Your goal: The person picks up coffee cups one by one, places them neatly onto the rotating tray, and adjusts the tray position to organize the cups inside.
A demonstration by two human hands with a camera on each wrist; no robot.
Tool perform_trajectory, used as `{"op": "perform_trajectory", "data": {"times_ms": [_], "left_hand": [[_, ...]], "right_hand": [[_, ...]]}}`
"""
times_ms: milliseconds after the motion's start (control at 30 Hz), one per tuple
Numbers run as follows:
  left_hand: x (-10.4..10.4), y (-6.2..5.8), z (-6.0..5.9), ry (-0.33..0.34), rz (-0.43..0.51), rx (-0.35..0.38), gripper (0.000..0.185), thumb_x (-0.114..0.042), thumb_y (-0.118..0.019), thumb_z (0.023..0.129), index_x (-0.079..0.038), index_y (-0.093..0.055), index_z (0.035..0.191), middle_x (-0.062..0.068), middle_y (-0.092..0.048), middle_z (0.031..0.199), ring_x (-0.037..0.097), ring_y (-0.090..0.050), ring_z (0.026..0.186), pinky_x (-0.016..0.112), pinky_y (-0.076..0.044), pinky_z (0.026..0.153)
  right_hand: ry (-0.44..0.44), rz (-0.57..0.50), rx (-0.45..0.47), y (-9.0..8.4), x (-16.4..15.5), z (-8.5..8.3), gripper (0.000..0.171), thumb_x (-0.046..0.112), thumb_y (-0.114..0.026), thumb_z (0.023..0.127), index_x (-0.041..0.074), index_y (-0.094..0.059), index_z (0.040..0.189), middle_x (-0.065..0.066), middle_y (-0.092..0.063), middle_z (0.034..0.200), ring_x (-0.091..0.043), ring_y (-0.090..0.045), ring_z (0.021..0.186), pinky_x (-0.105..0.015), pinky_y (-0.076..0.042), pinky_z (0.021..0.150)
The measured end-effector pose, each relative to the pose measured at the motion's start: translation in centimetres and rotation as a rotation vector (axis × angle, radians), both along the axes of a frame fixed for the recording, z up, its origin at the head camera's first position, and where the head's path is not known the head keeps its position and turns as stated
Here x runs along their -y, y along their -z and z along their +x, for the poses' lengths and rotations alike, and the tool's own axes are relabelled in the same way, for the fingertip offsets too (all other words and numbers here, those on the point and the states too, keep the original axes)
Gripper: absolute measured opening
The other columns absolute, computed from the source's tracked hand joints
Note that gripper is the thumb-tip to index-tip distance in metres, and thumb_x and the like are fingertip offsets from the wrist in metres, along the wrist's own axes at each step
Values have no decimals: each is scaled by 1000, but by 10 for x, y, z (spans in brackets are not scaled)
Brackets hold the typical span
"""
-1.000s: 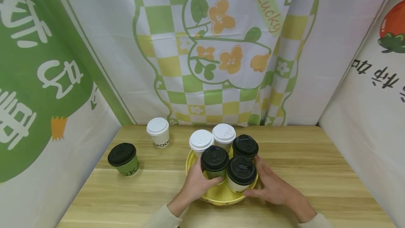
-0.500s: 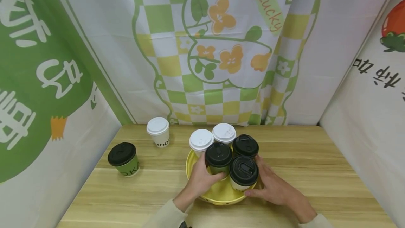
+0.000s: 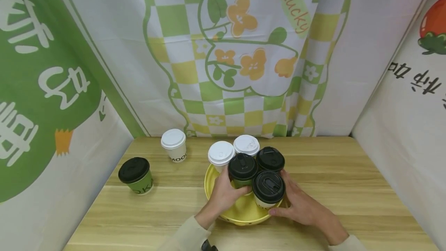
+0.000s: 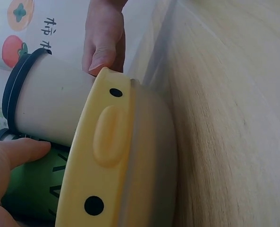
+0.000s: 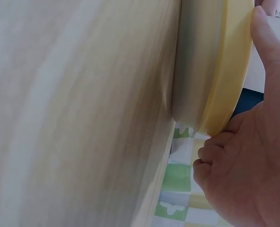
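Yellow tray point(image 3: 213, 179): sitting on the wooden table point(image 3: 348, 189), carrying five lidded cups.
Left hand point(image 3: 223, 195): I am wrapping my fingers round the green cup point(image 3: 242, 173), at 9 o'clock in the tray.
Right hand point(image 3: 299, 200): I am clasping the tray's rim at 4 o'clock, thumb on top, beside the white cup with the black lid point(image 3: 268, 189).
Off the tray: a second green cup point(image 3: 136, 175) and a white-lidded cup point(image 3: 173, 145) are standing toward 10 o'clock.

Bare hands point(image 3: 223, 196), pale cream long sleeves point(image 3: 184, 235) on both arms
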State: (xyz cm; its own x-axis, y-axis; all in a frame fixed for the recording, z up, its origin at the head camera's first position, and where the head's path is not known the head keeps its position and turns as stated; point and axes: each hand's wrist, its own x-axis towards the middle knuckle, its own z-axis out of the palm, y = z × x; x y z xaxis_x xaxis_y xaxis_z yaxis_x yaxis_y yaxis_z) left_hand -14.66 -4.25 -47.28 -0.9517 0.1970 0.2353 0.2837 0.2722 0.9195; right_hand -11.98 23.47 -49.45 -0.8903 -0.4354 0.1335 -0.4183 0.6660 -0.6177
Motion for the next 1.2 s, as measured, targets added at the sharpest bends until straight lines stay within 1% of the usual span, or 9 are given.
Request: {"op": "perform_trajectory", "data": {"times_ms": [233,367,467,600,700,833,967,1100,1200], "left_hand": [[-2,0,-2,-12,3,7,83,-8,-91,74,-4,-51,147,15,-69,138,31,-66,131,48,-53,115],[-1,1,-2,0,14,19,84,-8,-91,74,-2,-50,147,19,-66,142,35,-65,133,48,-52,116],[1,0,-1,12,2,25,87,-9,-91,75,-2,-48,150,20,-63,145,38,-62,136,50,-49,118],[7,-2,2,23,-76,16,89,-15,-92,77,-4,-46,152,21,-62,147,40,-61,136,55,-49,117],[15,-5,8,41,-156,-5,89,-17,-91,78,-4,-45,154,22,-61,148,42,-60,137,60,-49,116],[35,-12,24,37,-255,-19,85,-19,-88,82,4,-46,153,28,-57,151,49,-56,139,64,-47,116],[65,-21,43,-33,-311,12,81,-23,-86,86,6,-47,151,29,-55,153,53,-55,138,64,-46,116],[106,-31,61,-122,-325,83,80,-24,-84,90,2,-44,155,26,-51,158,50,-52,143,59,-43,120],[143,-38,74,-179,-358,139,79,-26,-81,95,2,-41,157,27,-48,160,48,-49,146,55,-41,122]], "right_hand": [[3,-1,16,-1,0,1,127,60,-82,86,11,-1,171,-30,-7,175,-54,-17,160,-77,-28,121],[1,3,26,-2,0,1,127,62,-80,86,10,-1,171,-30,-6,175,-54,-16,160,-76,-28,121],[3,9,26,-2,0,1,127,63,-80,87,9,-1,171,-30,-6,175,-53,-16,160,-75,-29,122],[10,12,27,-2,0,1,128,63,-80,86,8,-1,171,-30,-6,175,-53,-16,160,-74,-29,122],[26,23,18,-2,1,2,129,64,-80,85,7,-1,171,-30,-6,175,-53,-17,160,-73,-29,123],[43,41,-6,-2,5,5,131,66,-80,85,6,-1,170,-29,-5,176,-51,-18,160,-70,-28,125],[61,91,-34,-4,7,9,129,69,-76,86,10,1,171,-25,-6,177,-51,-22,159,-69,-31,124],[76,120,-49,-7,3,10,129,73,-73,86,13,4,171,-23,-9,177,-51,-29,157,-68,-36,122],[58,65,-28,-11,-5,4,129,70,-76,86,17,5,171,-24,-10,177,-50,-28,158,-69,-33,123]]}}
